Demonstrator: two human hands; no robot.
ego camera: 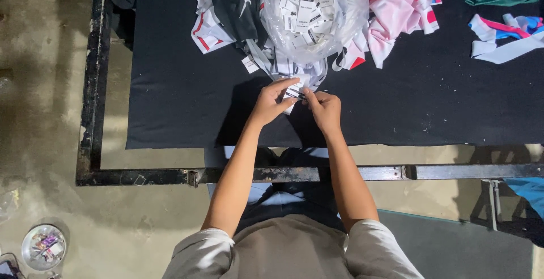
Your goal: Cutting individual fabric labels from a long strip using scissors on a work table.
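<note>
- A black work table (170, 103) in a metal frame stood over a worn concrete floor (39, 86).
- Just before the clear bag of labels (313, 15), the left hand (271, 104) pinched a small white label (293, 92).
- The right hand (324, 109) gripped the same label's other edge.
- Around the bag lay fabric pieces (396, 13), heaped right and left.
- The bag looked full, so most labels seemingly remained unhandled; none lay finished that I could tell.

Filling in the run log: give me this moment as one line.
left hand: pinching label | right hand: pinching same label | behind: clear bag of labels, fabric pieces | surface: black cloth
</note>
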